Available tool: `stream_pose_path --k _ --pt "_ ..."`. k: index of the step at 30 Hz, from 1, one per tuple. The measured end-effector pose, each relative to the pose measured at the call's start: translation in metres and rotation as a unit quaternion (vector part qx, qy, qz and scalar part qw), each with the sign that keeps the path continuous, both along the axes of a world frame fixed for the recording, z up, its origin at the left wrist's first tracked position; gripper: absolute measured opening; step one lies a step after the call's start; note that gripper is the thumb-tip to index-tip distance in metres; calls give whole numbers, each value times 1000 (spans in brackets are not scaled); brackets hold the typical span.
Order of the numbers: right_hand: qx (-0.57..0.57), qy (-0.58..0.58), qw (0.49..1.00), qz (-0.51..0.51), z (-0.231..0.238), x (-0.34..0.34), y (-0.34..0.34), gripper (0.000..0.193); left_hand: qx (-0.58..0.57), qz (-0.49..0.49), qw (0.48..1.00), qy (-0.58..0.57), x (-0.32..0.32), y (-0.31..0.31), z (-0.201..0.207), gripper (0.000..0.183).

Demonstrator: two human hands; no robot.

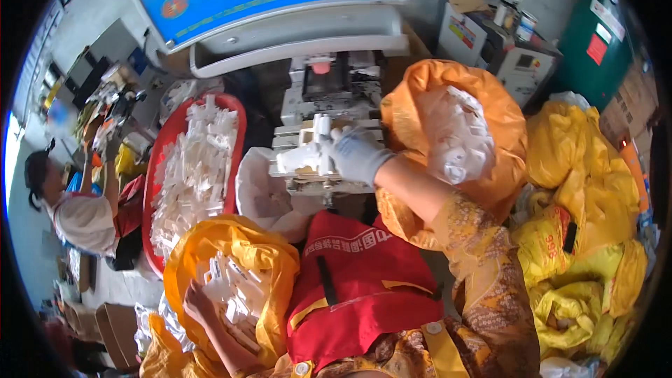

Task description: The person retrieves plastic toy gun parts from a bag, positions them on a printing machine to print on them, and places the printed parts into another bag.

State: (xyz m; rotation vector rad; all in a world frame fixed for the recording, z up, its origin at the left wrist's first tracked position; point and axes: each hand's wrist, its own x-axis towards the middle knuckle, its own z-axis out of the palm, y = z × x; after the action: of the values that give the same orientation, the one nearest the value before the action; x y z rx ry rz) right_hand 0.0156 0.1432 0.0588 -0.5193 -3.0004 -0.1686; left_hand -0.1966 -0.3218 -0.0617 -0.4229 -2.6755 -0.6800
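Note:
My right hand (pixel 360 157), in a grey-white glove, reaches over the machine bed in front of me. Its fingers close on a white plastic part (pixel 308 157) lying on the metal fixture (pixel 343 186). Lower left, my bare left hand (pixel 199 304) is inside the rim of an orange-yellow bag (pixel 274 255), against a heap of similar white plastic parts (pixel 241 294). Its fingertips are too small and blurred among the parts to show whether they grip one. Behind the fixture stands the machine's dark recessed section (pixel 327 75).
A red tub (pixel 241 122) heaped with white parts stands left. An orange sack (pixel 402 108) with a clear liner is right of the machine, a white bag (pixel 262 189) left of it. Yellow sacks (pixel 574 161) pile up far right. Another person (pixel 84 224) works far left.

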Motion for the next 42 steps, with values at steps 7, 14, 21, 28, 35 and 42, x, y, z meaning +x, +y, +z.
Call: stream_pose_path --k 7,14,21,28,35,42 --pt "-124 80 989 5 13 119 18 37 32 -88 996 12 8 36 3 17" --pt "-162 57 938 -300 13 270 71 50 84 -575 813 -36 142 232 44 25" --pt "122 150 916 -352 68 271 84 40 15 -812 583 20 294 367 71 68" --pt "21 -87 934 -346 -4 171 36 74 -20 -839 529 126 316 354 8 45" --pt "-135 203 950 -193 11 248 74 37 -42 -833 547 79 295 340 6 45" --pt "-113 -1 990 -84 13 257 144 48 -24 -828 558 53 288 332 11 45"
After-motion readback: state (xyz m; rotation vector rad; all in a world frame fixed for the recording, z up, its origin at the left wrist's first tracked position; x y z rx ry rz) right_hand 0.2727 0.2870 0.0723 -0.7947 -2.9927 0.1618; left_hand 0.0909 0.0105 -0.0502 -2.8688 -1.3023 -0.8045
